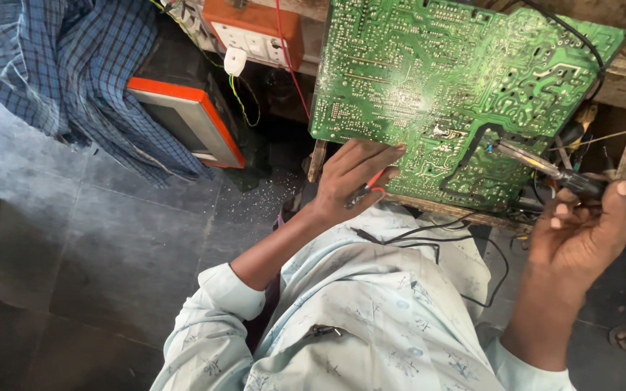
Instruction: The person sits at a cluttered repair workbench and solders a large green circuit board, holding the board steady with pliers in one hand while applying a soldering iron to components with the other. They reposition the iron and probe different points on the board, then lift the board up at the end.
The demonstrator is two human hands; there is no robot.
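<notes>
Circuit board (pixel 443 87) solder-side up; left hand (pixel 353 181) steadies its edge, gripping a red probe (pixel 371 187); right hand (pixel 581 224) clenches the soldering iron (pixel 545 168), tip on a joint.

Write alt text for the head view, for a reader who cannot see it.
A person's left hand, holding a red-and-black probe, steadies a large green circuit board, while the right hand points a soldering iron at it. An orange-framed meter sits to the left.

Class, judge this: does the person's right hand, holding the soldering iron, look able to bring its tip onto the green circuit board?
Probably yes: the right hand holds the soldering iron with its tip already over the circuit board, nothing between.
</notes>
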